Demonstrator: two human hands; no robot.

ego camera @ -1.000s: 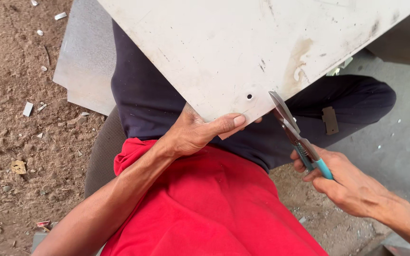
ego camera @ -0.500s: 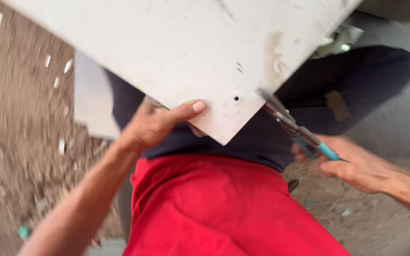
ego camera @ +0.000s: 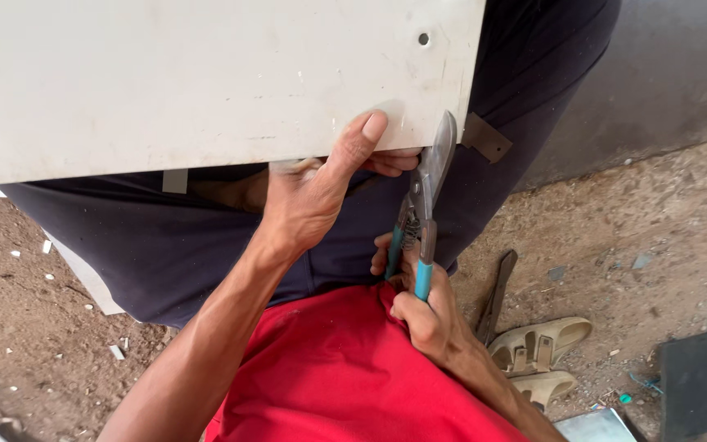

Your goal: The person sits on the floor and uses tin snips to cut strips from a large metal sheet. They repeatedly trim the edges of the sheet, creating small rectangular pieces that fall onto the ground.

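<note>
Since a moment earlier I had swung the stiff, thin white sheet (ego camera: 206, 82) level, my left hand (ego camera: 312, 196) pinching its edge, my right hand (ego camera: 427, 315) squeezing the snips (ego camera: 421, 205).

The metal sheet (ego camera: 206, 82) is off-white with faint grey scuffs and one small dark hole near its right edge. The tin snips (ego camera: 419, 214) have dull grey steel blades and teal handle grips. The shirt (ego camera: 345, 376) is plain red; the trousers (ego camera: 165, 237) are plain dark navy. The sandals (ego camera: 542, 352) are beige. The ground (ego camera: 640, 229) is brown dirt speckled with small white chips. A flat strip (ego camera: 497, 295) beside the sandals is dark grey-brown.
</note>
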